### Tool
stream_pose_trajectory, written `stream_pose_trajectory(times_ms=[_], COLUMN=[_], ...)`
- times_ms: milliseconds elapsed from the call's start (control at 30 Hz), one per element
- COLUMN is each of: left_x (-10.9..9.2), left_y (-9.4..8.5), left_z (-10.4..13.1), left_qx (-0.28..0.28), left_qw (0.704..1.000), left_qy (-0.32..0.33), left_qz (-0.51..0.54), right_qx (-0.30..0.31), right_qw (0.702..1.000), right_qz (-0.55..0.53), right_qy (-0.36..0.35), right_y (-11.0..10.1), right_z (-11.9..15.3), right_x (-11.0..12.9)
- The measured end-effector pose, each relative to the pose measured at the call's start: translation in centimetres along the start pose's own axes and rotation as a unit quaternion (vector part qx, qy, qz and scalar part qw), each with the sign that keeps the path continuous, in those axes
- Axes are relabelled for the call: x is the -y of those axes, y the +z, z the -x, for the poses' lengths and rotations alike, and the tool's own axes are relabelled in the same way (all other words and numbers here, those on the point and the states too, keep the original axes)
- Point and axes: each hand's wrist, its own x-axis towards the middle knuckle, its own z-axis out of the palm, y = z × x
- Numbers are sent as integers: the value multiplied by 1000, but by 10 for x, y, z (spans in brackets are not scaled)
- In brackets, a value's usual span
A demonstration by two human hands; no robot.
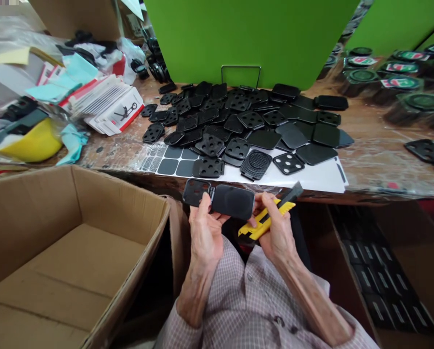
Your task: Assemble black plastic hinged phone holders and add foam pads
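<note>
My left hand (207, 232) is closed on a black hinged plastic piece (233, 201), opened out flat. One half of that piece has holes, and the other is a smooth, dark panel. In my right hand (277, 225) is a yellow utility knife (264, 220), its blade out and pointing up to the right. The fingertips of my right hand are at the right end of the black piece; whether they touch it I cannot tell. Just beyond my hands, a pile of similar black pieces (209, 143) covers the bench, partly over a sheet of dark square stickers (175, 167).
A large open cardboard box (120, 194) stands at my left. Behind the pile rises a green board (253, 39). Clear plastic cups (360, 77) fill the back right. Printed cards (111, 109) and a yellow bowl (38, 143) lie at left. Another box at lower right holds black items (380, 276).
</note>
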Motion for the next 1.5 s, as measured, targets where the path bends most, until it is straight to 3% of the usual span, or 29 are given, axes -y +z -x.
stream_pose_trajectory(times_ms=[133, 267, 367, 433, 533, 633, 700, 767, 967, 1133, 1267, 1333, 1433, 1500], left_x=[0, 1, -11, -24, -39, -36, -28, -20, -12, -9, -8, -7, -7, -9], left_y=[2, 1, -13, -26, -43, -45, -41, -36, -31, -35, -38, -40, -42, -43], left_z=[1, 2, -3, -7, -8, -1, 5, 12, 27, 29, 30, 29, 29, 30], left_qx=[-12, 7, 8, 15, 117, 229, 221, 189, 184, 168, 198, 203, 211, 223], left_qw=[1000, 999, 1000, 995, 949, 894, 905, 928, 938, 945, 930, 926, 920, 913], left_qy=[9, 28, 26, 29, 0, -117, -148, -138, -171, -154, -172, -165, -136, -136], left_qz=[17, 30, 1, -91, -292, -366, -331, -291, -240, -234, -260, -273, -299, -313], right_qx=[55, 49, 70, 99, 159, 185, 177, 162, 72, 129, 85, 96, 162, 174], right_qw=[997, 994, 989, 982, 956, 943, 939, 935, 966, 945, 947, 939, 899, 878], right_qz=[43, 96, 126, 162, 236, 275, 295, 307, 248, 298, 310, 327, 395, 433], right_qy=[-29, -33, -17, 15, 66, 37, -28, -73, -9, -45, -29, -38, -94, -109], right_y=[-6, -3, -8, -15, -25, -28, -27, -24, -17, -18, -17, -16, -15, -15], right_z=[6, 11, 5, -2, -9, -6, 0, 5, 5, 3, 1, 1, -1, -5], right_x=[-9, -11, -1, 10, 21, 18, 12, 5, 3, 5, 7, 10, 13, 11])
